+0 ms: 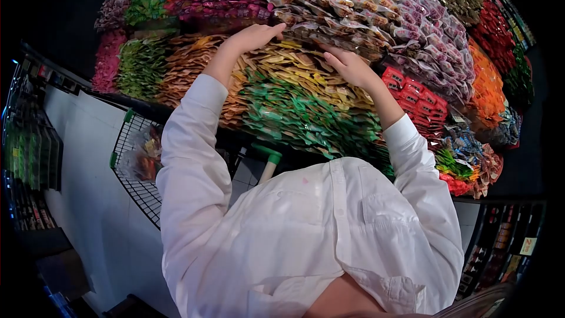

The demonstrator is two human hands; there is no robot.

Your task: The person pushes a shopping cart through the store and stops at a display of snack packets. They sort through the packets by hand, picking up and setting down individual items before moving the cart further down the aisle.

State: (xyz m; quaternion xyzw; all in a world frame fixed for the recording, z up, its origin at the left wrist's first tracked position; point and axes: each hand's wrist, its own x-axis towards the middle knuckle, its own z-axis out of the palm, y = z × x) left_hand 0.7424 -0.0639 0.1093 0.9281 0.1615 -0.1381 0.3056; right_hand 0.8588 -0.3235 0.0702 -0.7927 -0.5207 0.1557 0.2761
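Observation:
My left hand (pixel 256 36) reaches over the upper edge of the yellow packets (pixel 294 62), fingers stretched toward the right. Its fingertips are right at the front of a heap of clear packets with red-and-white print (pixel 335 0). From the other side, my right hand (pixel 351 69) lies over the same border with its fingers extended up and left and the thumb apart. Some of its fingertips overlap the brownish lower packets of that heap. Neither hand shows a packet in its grasp. Rows of orange-brown packets (pixel 194 62) and green packets (pixel 294 112) lie below the hands.
A wire shopping cart (pixel 136 191) with green corners stands at the left, bagged goods (pixel 144 156) inside. Red packets (pixel 415 100) and purple-white packets (pixel 435 47) are heaped at the right. Shelves (pixel 32 147) line the far left, and a price-tagged rack (pixel 506 247) stands lower right.

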